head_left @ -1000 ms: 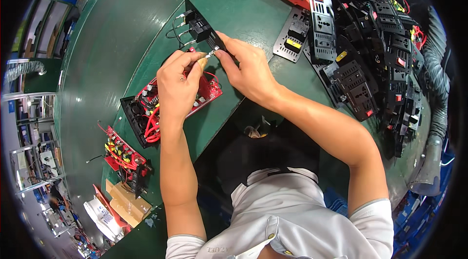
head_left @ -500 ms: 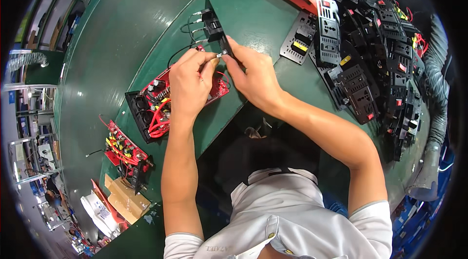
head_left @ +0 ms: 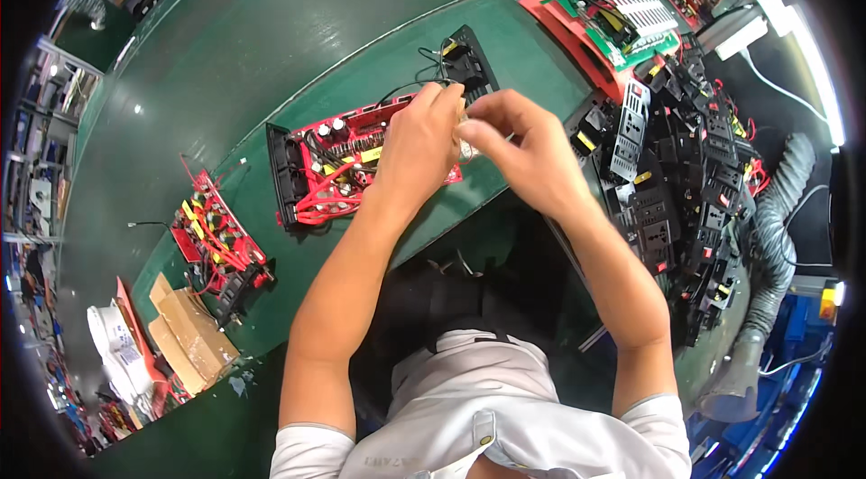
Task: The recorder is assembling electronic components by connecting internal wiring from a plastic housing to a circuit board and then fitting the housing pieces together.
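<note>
My left hand [head_left: 420,138] is closed above the right end of a red circuit board [head_left: 368,142], its fingertips pinched together. What it pinches is too small to make out. My right hand [head_left: 530,150] comes in from the other side, thumb and forefinger curled toward the left fingertips; whatever they grip is hidden. Just beyond the fingers, a black socket panel [head_left: 483,71] with dark wires rests on the green bench. A black end plate with round fans [head_left: 286,174] stands at the board's left end, beside thick red wires [head_left: 327,199].
Left lies another red board [head_left: 216,231] with loose wires, near a cardboard piece [head_left: 185,335] and a white roll [head_left: 117,348]. To the right, black socket panels [head_left: 654,217] are heaped. An orange-red tray [head_left: 577,44] holds a green board. A grey flexible duct [head_left: 778,235] stands far right.
The black panel, held upright in my right hand before, is now down on the bench beyond my fingers. My right hand has let it go and moved against my left. The view has shifted.
</note>
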Demonstrator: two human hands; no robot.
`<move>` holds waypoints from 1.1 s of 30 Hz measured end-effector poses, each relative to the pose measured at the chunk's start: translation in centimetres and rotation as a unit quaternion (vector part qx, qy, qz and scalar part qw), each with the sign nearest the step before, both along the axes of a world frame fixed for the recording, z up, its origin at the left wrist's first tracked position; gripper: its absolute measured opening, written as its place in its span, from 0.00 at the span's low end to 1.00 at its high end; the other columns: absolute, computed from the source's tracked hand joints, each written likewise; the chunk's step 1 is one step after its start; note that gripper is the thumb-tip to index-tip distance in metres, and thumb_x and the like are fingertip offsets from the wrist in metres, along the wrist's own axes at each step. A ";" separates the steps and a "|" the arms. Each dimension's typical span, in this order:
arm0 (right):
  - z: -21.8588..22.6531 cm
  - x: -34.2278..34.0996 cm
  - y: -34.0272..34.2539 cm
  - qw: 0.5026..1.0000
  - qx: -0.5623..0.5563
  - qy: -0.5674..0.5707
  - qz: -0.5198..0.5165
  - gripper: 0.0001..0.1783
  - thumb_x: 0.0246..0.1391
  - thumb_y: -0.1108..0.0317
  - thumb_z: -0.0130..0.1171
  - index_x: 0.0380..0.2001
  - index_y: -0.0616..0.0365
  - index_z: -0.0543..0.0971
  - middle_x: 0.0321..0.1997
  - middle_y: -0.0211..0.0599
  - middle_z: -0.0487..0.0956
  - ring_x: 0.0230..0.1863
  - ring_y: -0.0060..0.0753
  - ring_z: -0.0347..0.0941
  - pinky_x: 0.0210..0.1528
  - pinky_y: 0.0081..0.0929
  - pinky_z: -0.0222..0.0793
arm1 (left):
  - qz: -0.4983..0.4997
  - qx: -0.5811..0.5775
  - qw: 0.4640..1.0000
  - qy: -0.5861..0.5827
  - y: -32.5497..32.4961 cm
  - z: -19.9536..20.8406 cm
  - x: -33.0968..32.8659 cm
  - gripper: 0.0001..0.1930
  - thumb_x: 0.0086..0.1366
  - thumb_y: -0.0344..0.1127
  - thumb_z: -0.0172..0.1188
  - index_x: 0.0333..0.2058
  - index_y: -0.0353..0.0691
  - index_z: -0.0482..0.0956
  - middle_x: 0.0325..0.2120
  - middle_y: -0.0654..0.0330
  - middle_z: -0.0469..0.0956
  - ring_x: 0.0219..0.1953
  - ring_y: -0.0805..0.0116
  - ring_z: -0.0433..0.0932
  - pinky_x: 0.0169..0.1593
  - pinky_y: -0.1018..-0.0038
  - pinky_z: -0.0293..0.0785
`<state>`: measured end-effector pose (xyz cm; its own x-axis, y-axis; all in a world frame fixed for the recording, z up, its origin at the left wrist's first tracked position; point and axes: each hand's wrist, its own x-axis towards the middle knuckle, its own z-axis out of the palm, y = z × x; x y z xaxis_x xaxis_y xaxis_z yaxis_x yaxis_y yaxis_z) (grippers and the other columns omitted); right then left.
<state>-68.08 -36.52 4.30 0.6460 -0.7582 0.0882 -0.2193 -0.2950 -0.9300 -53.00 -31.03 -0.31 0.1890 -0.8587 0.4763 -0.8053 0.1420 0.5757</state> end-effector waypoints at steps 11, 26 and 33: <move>-2.1 -1.6 -3.3 0.994 0.107 0.005 -0.031 0.11 0.59 0.63 0.65 0.32 0.60 0.79 0.23 0.23 0.77 0.24 0.13 0.69 0.25 0.14 0.61 | -0.109 0.025 0.977 0.179 0.4 2.7 -0.2 0.09 0.60 0.27 0.63 0.40 0.34 0.83 0.31 0.55 0.80 0.28 0.66 0.81 0.33 0.73 0.76; -2.1 -1.8 -3.6 0.942 0.328 -0.070 0.024 0.07 0.59 0.63 0.60 0.32 0.55 0.78 0.22 0.19 0.71 0.23 0.11 0.63 0.25 0.15 0.55 | -0.075 -0.045 0.996 0.020 0.0 2.1 0.1 0.11 0.53 0.23 0.68 0.37 0.35 0.84 0.32 0.58 0.78 0.32 0.61 0.79 0.36 0.71 0.75; -1.8 -0.8 -3.5 0.966 0.252 -0.055 -0.007 0.08 0.58 0.64 0.60 0.31 0.57 0.79 0.20 0.19 0.71 0.22 0.11 0.61 0.23 0.15 0.52 | -0.051 -0.063 0.996 0.029 -0.1 2.2 -0.3 0.10 0.55 0.22 0.67 0.37 0.35 0.85 0.31 0.58 0.77 0.32 0.65 0.78 0.37 0.72 0.75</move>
